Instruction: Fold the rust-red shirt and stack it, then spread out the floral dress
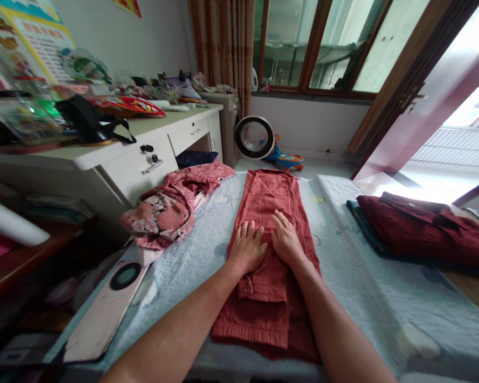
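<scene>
A rust-red long-sleeved garment lies folded into a long strip on the pale blue quilted cover. One sleeve with a buttoned cuff is laid down along its front, above a gathered hem. My left hand rests flat on the cloth with its fingers spread. Beside it, my right hand also presses flat on the garment, fingers stretched forward. Neither hand grips the fabric.
On the right sits a stack of folded dark red clothes. Crumpled floral clothing lies at the left edge of the quilted cover, near a flat pinkish panel. A cluttered white desk and an open-doored washing machine stand beyond.
</scene>
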### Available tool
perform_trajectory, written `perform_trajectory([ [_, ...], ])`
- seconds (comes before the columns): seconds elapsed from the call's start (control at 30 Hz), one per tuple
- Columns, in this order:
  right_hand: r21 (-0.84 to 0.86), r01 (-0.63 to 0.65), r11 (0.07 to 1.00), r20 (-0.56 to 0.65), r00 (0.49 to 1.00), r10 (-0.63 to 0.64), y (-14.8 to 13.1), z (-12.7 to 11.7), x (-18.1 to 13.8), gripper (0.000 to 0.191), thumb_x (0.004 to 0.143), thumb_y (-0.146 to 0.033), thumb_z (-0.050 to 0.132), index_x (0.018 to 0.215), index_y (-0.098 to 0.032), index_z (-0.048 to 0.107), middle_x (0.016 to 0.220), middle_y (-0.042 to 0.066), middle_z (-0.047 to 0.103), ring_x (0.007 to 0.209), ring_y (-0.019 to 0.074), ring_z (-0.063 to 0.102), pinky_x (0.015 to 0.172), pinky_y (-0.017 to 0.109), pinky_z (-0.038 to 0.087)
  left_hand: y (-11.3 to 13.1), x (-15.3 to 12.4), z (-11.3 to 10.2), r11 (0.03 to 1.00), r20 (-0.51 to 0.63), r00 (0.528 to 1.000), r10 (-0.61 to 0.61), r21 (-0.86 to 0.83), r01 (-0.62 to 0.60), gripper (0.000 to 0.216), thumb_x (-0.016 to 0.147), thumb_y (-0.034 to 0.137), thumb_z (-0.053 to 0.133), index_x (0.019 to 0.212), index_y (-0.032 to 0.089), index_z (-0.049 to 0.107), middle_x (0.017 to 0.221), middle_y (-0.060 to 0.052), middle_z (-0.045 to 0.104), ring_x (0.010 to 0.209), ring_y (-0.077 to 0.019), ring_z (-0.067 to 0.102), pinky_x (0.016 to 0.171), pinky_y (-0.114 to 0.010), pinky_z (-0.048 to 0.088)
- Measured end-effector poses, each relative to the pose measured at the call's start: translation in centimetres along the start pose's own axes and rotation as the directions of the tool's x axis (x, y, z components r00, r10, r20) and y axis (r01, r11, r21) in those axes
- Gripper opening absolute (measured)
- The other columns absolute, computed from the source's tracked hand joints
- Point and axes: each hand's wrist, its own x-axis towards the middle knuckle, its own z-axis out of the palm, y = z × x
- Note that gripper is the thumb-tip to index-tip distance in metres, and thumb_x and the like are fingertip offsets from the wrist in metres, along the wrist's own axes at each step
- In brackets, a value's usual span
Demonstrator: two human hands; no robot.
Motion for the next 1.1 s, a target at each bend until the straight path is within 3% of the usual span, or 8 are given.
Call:
perform_trajectory([
  [0.1, 0.075, 0.052, 0.996, 0.133, 0.989, -0.061, -0.3, 0.6, 0.0, 0.053, 0.092, -0.019, 0.034, 0.142, -0.007, 0.045, 0.150, 0.016, 0.043, 0.141, 0.0206, 0.036, 0.115, 0.039, 0.031, -0.1, 0.0, 0.1, 1.000, 0.011, 1.000, 0.002, -0.005, -0.002, 0.056, 0.096, 0.043, 0.043, 0.146, 0.017, 0.041, 0.153, -0.018, 0.037, 0.143, -0.0355, 0.031, 0.116, -0.052, 0.027],
  [0.3, -0.099, -0.090, 0.991, 0.294, 0.949, 0.115, -0.9, 0.5, -0.2, 0.055, 0.095, -0.028, 0.037, 0.147, -0.012, 0.040, 0.158, 0.011, 0.031, 0.146, 0.0270, 0.026, 0.118, 0.043, 0.023, -0.1, 0.2, -0.1, 0.999, 0.046, 0.999, -0.013, -0.028, 0.015, 0.056, 0.097, 0.043, 0.041, 0.147, 0.018, 0.041, 0.154, -0.017, 0.037, 0.143, -0.0346, 0.031, 0.117, -0.050, 0.025],
  [0.5, -0.225, -0.200, 0.954, 0.296, 0.918, 0.262, -1.0, 0.2, -0.2, 0.064, 0.096, -0.044, 0.040, 0.152, -0.014, 0.032, 0.160, 0.017, 0.023, 0.148, 0.0305, 0.020, 0.117, 0.045, 0.019, 0.1, 0.1, -0.6, 0.997, 0.059, 0.995, -0.077, -0.027, 0.079, 0.057, 0.094, 0.045, 0.045, 0.148, 0.023, 0.041, 0.156, -0.015, 0.034, 0.144, -0.0363, 0.029, 0.116, -0.052, 0.025],
  [0.73, -0.283, -0.271, 0.920, 0.269, 0.898, 0.347, -0.6, 0.0, -0.2, 0.074, 0.095, -0.060, 0.036, 0.152, -0.014, 0.031, 0.159, 0.018, 0.024, 0.148, 0.0304, 0.020, 0.117, 0.044, 0.017, 0.0, -0.1, -0.6, 0.995, 0.053, 0.994, -0.095, -0.025, 0.096, 0.062, 0.093, 0.050, 0.046, 0.149, 0.025, 0.039, 0.157, -0.015, 0.032, 0.145, -0.0376, 0.027, 0.116, -0.051, 0.022],
  [0.93, -0.314, -0.314, 0.896, 0.264, 0.878, 0.400, -0.4, 0.0, -0.2, 0.074, 0.095, -0.064, 0.033, 0.153, -0.018, 0.031, 0.161, 0.016, 0.020, 0.149, 0.0316, 0.013, 0.117, 0.046, 0.014, -0.1, -0.1, -0.4, 0.995, 0.068, 0.993, -0.091, -0.025, 0.093, 0.062, 0.094, 0.052, 0.042, 0.150, 0.025, 0.037, 0.158, -0.015, 0.031, 0.145, -0.0374, 0.024, 0.116, -0.052, 0.020],
  [1.1, -0.316, -0.274, 0.908, 0.302, 0.879, 0.370, 0.3, -0.4, -0.1, 0.070, 0.097, -0.060, 0.033, 0.153, -0.018, 0.031, 0.161, 0.014, 0.020, 0.149, 0.0289, 0.016, 0.117, 0.044, 0.019, -0.1, -0.1, -0.5, 0.995, 0.074, 0.993, -0.090, -0.026, 0.092, 0.062, 0.094, 0.052, 0.042, 0.149, 0.025, 0.037, 0.157, -0.016, 0.031, 0.146, -0.0377, 0.024, 0.116, -0.052, 0.020],
])
